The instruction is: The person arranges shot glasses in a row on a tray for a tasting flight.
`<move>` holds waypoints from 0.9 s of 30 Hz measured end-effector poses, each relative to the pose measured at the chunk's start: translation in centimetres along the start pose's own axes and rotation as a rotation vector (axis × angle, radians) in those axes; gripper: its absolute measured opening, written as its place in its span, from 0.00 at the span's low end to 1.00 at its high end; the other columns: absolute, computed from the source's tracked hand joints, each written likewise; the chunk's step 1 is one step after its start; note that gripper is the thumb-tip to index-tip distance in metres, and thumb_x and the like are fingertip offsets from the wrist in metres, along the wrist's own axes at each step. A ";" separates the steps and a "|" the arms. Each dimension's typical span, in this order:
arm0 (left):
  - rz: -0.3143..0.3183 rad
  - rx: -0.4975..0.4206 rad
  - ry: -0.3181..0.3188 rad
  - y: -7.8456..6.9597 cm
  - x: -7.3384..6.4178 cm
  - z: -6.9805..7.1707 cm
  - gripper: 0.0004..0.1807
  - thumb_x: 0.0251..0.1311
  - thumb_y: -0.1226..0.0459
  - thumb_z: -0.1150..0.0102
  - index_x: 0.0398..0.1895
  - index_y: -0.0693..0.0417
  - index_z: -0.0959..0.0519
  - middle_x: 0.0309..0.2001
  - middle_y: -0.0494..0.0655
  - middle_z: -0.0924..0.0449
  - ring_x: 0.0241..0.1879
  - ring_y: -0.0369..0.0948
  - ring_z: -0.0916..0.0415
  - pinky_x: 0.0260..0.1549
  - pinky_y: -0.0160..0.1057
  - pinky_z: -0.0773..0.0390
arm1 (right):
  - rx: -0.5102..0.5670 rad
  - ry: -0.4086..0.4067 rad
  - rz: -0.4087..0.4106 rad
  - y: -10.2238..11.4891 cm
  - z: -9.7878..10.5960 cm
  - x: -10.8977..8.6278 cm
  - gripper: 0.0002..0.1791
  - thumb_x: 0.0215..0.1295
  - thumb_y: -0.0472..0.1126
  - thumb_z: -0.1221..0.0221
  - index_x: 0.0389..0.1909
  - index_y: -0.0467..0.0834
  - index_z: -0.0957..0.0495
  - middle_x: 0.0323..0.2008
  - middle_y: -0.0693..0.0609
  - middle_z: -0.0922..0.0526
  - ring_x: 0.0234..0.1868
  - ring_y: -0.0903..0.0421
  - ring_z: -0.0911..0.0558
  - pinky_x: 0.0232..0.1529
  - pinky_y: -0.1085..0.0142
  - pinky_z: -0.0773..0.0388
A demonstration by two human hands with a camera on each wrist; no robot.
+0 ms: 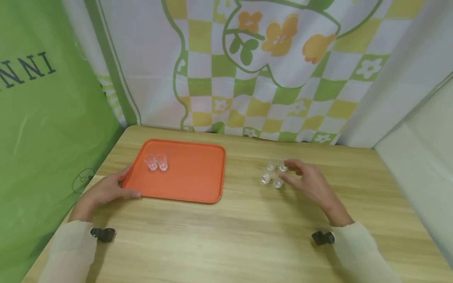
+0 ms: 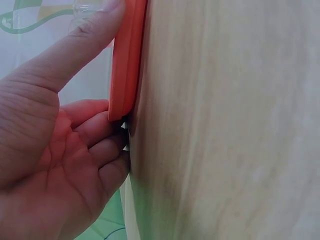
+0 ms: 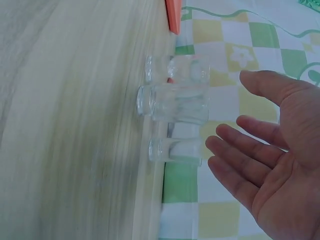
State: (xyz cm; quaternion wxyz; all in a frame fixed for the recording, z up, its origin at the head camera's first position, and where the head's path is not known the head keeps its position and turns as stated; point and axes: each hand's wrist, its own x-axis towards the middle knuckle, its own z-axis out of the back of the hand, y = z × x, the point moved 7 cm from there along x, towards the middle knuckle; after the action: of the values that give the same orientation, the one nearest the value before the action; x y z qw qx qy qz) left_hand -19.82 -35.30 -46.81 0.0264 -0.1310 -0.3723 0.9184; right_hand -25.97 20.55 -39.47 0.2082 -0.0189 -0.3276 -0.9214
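Observation:
My left hand [image 1: 107,192] holds the near left corner of an orange tray [image 1: 194,173], fingers along its left side and thumb at the front edge. In the left wrist view the thumb lies on the tray's rim [image 2: 122,75] and the fingers bend against its side. Two small clear shot glasses [image 1: 161,162] stand side by side on the tray's left part. My right hand [image 1: 311,182] hovers right beside several more shot glasses [image 1: 266,179] standing clustered on the table. The right wrist view shows its fingers spread apart from the glasses [image 3: 175,102], holding nothing.
A light wooden table [image 1: 212,243] bears everything. Behind it hangs a checked, flowered curtain [image 1: 255,98]. A green cloth [image 1: 46,137] hangs along the left side, and a pale wall [image 1: 421,149] borders the right.

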 end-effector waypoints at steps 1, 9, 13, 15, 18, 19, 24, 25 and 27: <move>-0.002 0.003 -0.001 0.1 0.0 0.0 0.64 0.57 0.47 0.24 0.83 0.60 0.58 0.75 0.77 0.47 0.72 0.70 0.47 0.66 0.71 0.43 | 0.001 0.007 -0.004 -0.2 -0.1 -0.1 0.30 0.72 0.49 0.34 0.65 0.32 0.25 0.59 0.34 0.19 0.55 0.33 0.18 0.56 0.41 0.22; 0.013 0.008 -0.005 0.7 -0.7 -0.1 0.63 0.56 0.46 0.25 0.84 0.57 0.57 0.75 0.77 0.49 0.72 0.72 0.49 0.65 0.73 0.45 | 0.032 0.077 -0.034 -1.0 -1.6 -0.4 0.31 0.70 0.49 0.32 0.63 0.30 0.24 0.59 0.34 0.19 0.56 0.36 0.18 0.56 0.43 0.21; 0.022 0.012 0.002 0.7 -0.7 -0.3 0.64 0.57 0.46 0.25 0.83 0.59 0.57 0.74 0.78 0.49 0.72 0.73 0.49 0.65 0.73 0.45 | 0.044 0.108 -0.045 -1.2 -1.9 -0.4 0.31 0.68 0.47 0.31 0.62 0.28 0.24 0.59 0.32 0.20 0.55 0.35 0.18 0.54 0.45 0.19; 0.026 0.016 0.003 0.7 -0.6 -0.3 0.64 0.57 0.45 0.25 0.83 0.60 0.57 0.74 0.78 0.49 0.72 0.73 0.49 0.65 0.73 0.45 | 0.049 0.120 -0.049 -1.3 -1.9 -0.4 0.31 0.68 0.45 0.31 0.62 0.28 0.25 0.59 0.31 0.20 0.55 0.35 0.17 0.54 0.45 0.19; 0.031 0.021 -0.001 0.7 -0.4 -0.2 0.64 0.56 0.44 0.25 0.83 0.59 0.57 0.75 0.78 0.50 0.72 0.73 0.50 0.65 0.73 0.45 | 0.055 0.128 -0.047 -1.3 -2.0 -0.2 0.31 0.67 0.43 0.30 0.62 0.27 0.25 0.59 0.30 0.21 0.54 0.36 0.17 0.54 0.45 0.19; 0.031 0.021 -0.002 0.6 -0.3 -0.1 0.65 0.56 0.44 0.25 0.83 0.59 0.58 0.75 0.79 0.50 0.72 0.73 0.50 0.65 0.73 0.45 | 0.058 0.129 -0.048 -1.4 -2.0 -0.2 0.30 0.67 0.42 0.30 0.62 0.26 0.25 0.58 0.30 0.20 0.54 0.36 0.16 0.54 0.45 0.19; 0.023 0.028 0.000 0.4 -0.1 0.1 0.65 0.56 0.44 0.25 0.83 0.59 0.58 0.75 0.78 0.50 0.72 0.73 0.49 0.65 0.73 0.45 | 0.067 0.129 -0.049 -1.7 -2.0 0.0 0.29 0.67 0.38 0.31 0.61 0.24 0.26 0.56 0.29 0.20 0.53 0.36 0.16 0.54 0.46 0.19; 0.022 0.030 0.001 0.4 -0.1 0.1 0.65 0.56 0.44 0.25 0.83 0.59 0.58 0.75 0.78 0.50 0.72 0.73 0.49 0.65 0.73 0.45 | 0.068 0.128 -0.049 -1.8 -2.1 -0.1 0.28 0.67 0.38 0.31 0.61 0.24 0.25 0.56 0.29 0.19 0.53 0.36 0.16 0.54 0.46 0.19; 0.016 0.030 -0.001 0.1 0.0 0.2 0.65 0.56 0.44 0.25 0.83 0.59 0.58 0.75 0.78 0.49 0.72 0.73 0.49 0.65 0.73 0.45 | 0.067 0.125 -0.044 -1.9 -2.0 0.0 0.28 0.67 0.38 0.31 0.60 0.24 0.25 0.55 0.29 0.19 0.52 0.37 0.15 0.53 0.47 0.18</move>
State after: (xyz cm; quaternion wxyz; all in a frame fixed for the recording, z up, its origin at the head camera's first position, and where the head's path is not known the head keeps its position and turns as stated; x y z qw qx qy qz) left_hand -19.86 -35.56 -46.74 0.0206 -0.1330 -0.3574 0.9242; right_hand -26.48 20.65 -42.21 0.2085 0.0530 -0.3450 -0.9136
